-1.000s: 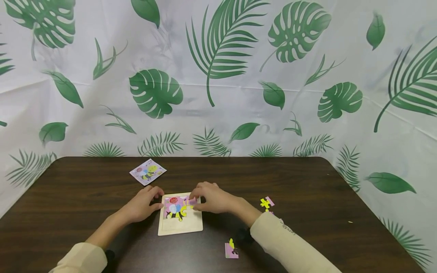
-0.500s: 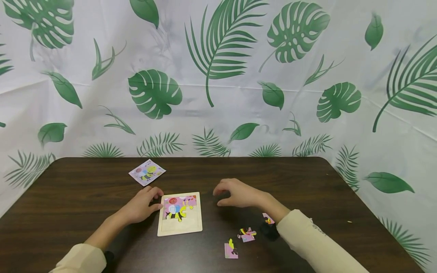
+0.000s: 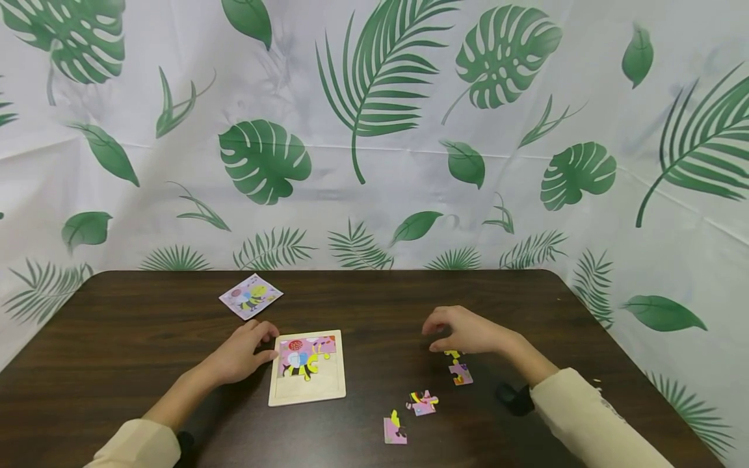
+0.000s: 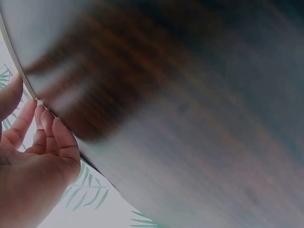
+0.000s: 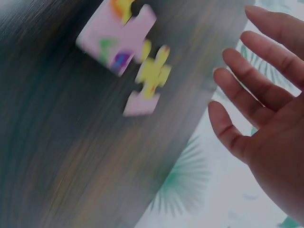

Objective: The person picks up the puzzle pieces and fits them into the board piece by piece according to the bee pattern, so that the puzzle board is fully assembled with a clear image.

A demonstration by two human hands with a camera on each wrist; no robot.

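A square wooden puzzle board (image 3: 310, 390) lies on the table, its upper part filled with joined pieces (image 3: 300, 357) of a bee picture. My left hand (image 3: 241, 352) rests at the board's left edge, thumb and fingertips touching it; the left wrist view shows the fingers (image 4: 66, 140) fairly straight. To the right, my right hand (image 3: 465, 330) hovers with loosely bent, spread fingers and holds nothing. Just beneath it lie a yellow and pink puzzle piece (image 5: 154, 78), partly hidden in the head view, and a pink corner piece (image 3: 461, 374).
Nearer me lie a pink, yellow and black puzzle piece (image 3: 423, 403) and another pink piece (image 3: 395, 430) with a yellow knob. A bee picture card (image 3: 251, 296) is behind the left hand. Beyond the dark wooden table (image 3: 363, 299) hangs a leaf-print cloth (image 3: 374, 195).
My right hand has let go of a pink piece at the board's upper right, leaving it there, and moved right to above the loose pieces. The left hand stays at the board.
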